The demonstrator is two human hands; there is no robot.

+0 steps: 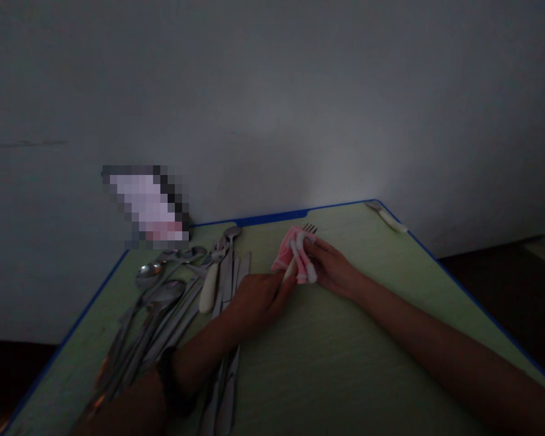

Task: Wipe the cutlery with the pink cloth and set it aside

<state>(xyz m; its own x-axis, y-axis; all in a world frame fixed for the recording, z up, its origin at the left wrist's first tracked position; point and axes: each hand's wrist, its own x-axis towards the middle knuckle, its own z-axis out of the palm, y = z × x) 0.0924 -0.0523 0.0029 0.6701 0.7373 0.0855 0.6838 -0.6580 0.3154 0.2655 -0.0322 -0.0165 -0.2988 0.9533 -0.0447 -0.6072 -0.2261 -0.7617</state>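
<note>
My left hand (pixel 261 300) is closed around the pale handle of a fork (pixel 309 228), whose tines stick out past a folded cloth. My right hand (pixel 331 266) grips the pink and white cloth (pixel 300 257), which is wrapped about the middle of the fork. Beneath and beside my left forearm lies a spread of loose cutlery: several knives (pixel 236 272), several spoons (pixel 166 293) and a fork with a thick cream handle (pixel 209 287). A dark band (pixel 175 381) circles my left wrist.
The pale green table (pixel 345 351) has a blue edge and stands against a grey wall (pixel 272 109). Another piece of cutlery with a cream handle (pixel 393 221) lies at the far right corner. A blurred-out, screen-like object (pixel 145 203) leans at the far left.
</note>
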